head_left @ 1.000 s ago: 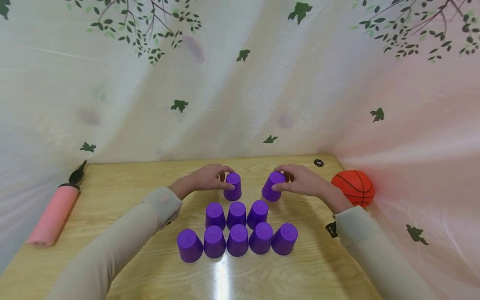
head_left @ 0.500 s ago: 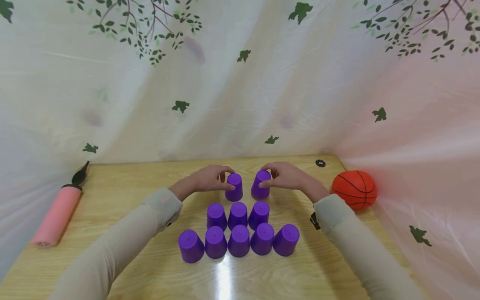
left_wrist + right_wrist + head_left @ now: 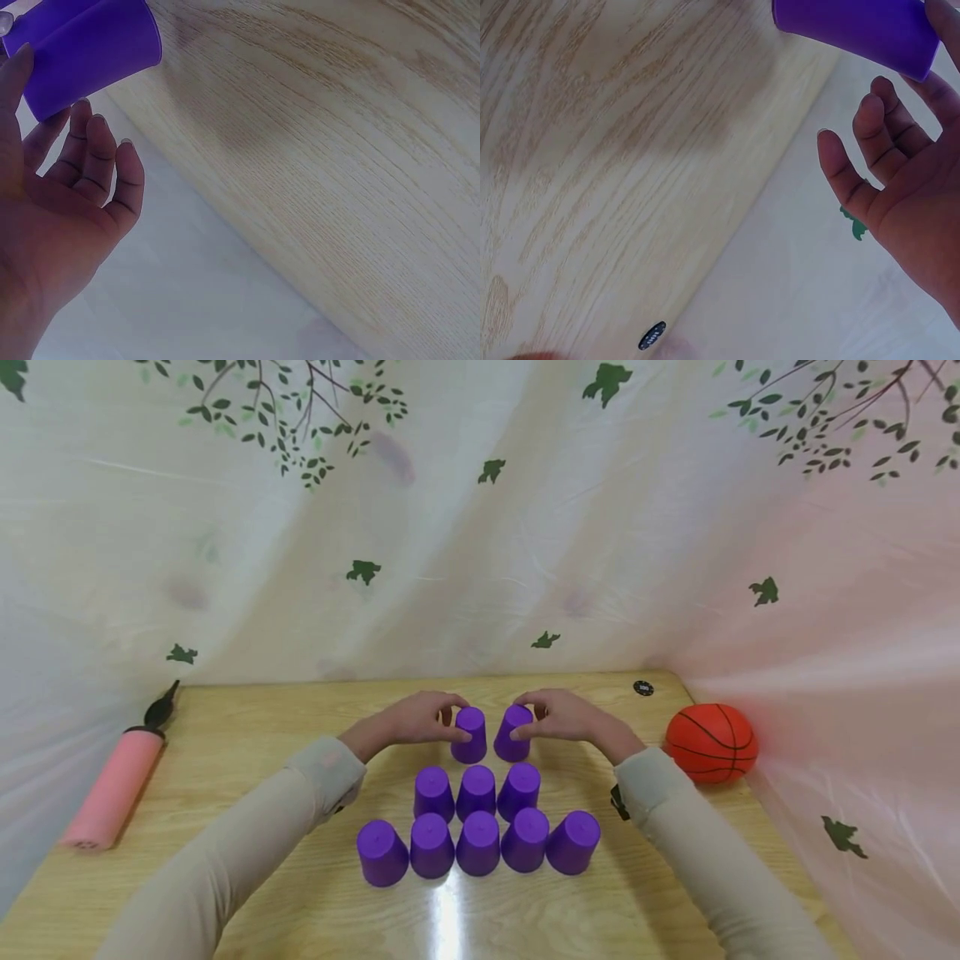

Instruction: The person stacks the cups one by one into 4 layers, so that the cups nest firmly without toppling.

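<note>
My left hand pinches an upside-down purple cup between thumb and forefinger; the left wrist view shows the same cup with the other fingers loosely curled beside it. My right hand pinches a second purple cup, tilted slightly, just to the right of the first with a narrow gap. In the right wrist view this cup is cut off by the top edge. Nearer me, a row of three upside-down purple cups stands behind a longer front row of several more.
A pink hand pump with a black nozzle lies at the table's left. At the right edge sits an orange toy basketball. A black round chip lies at the back right corner. A leaf-printed curtain hangs behind the wooden table.
My right hand has moved left with its cup, bringing it close to the cup in my left hand. The left hand and the two rows of cups have stayed in place.
</note>
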The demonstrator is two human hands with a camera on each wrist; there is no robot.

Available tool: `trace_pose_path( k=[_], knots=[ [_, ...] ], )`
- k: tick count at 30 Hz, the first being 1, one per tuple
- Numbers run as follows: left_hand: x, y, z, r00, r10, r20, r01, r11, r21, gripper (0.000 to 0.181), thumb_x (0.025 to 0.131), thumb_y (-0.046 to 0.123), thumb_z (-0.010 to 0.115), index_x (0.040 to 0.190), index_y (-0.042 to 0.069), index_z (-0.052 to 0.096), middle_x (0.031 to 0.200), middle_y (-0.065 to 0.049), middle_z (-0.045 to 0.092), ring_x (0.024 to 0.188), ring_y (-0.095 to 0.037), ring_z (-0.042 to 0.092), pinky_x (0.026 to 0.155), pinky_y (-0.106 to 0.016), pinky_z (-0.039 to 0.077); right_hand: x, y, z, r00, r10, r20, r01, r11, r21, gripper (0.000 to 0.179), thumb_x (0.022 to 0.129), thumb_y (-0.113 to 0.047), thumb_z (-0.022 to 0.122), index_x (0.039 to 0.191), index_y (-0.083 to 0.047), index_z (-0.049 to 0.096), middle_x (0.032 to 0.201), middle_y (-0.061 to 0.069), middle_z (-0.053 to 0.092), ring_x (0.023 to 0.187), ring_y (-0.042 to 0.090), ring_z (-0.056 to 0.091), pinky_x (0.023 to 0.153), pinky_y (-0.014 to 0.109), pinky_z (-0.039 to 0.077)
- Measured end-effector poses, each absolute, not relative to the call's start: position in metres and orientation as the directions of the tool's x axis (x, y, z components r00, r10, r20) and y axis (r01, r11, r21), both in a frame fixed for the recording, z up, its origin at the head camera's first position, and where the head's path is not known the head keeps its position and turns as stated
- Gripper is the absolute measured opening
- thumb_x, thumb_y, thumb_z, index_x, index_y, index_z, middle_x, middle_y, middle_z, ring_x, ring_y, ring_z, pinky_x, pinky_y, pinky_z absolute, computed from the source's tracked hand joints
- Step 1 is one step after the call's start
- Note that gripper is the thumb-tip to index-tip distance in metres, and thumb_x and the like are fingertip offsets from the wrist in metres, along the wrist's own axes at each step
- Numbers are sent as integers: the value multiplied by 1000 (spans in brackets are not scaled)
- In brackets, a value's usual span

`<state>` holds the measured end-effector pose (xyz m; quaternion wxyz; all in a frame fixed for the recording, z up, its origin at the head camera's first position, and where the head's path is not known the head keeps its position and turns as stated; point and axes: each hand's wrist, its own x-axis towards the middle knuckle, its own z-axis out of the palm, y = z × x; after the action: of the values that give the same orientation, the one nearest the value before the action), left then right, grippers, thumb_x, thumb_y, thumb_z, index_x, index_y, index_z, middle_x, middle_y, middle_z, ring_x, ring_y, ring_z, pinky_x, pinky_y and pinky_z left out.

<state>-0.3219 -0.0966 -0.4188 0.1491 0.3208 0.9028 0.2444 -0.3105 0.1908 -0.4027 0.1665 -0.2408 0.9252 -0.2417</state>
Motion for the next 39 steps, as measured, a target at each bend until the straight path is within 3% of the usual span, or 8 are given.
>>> trace_pose_path(
  k=[9, 20, 39],
  knots=[
    [-322, -95, -417, -744, 660, -109, 512, 667, 541, 61, 88, 52, 71, 136, 18, 59, 101, -2, 66, 83, -15, 60, 70, -31, 50, -314, 187, -407, -824, -532, -196, -373, 769, -520, 58, 86, -54, 73, 135, -25, 60, 105, 1, 67, 89, 18, 62, 72, 33, 51],
    [-322, -96, -416, -753, 647, -120, 506, 686, 523, 60, 87, 52, 72, 135, 17, 60, 102, -2, 66, 84, -16, 60, 70, -30, 50, -316, 178, -406, -813, -556, -175, -404, 753, -519, 54, 86, -54, 73, 131, -27, 61, 89, 0, 64, 74, 16, 57, 64, 32, 47],
    [-321, -97, -418, -750, 650, -122, 507, 684, 524, 57, 88, 49, 72, 134, 19, 60, 101, -1, 66, 83, -16, 60, 69, -30, 49, -315, 178, -407, -816, -541, -203, -375, 763, -526, 60, 84, -55, 74, 135, -25, 60, 96, 1, 66, 82, 18, 59, 68, 32, 49]
  ],
)
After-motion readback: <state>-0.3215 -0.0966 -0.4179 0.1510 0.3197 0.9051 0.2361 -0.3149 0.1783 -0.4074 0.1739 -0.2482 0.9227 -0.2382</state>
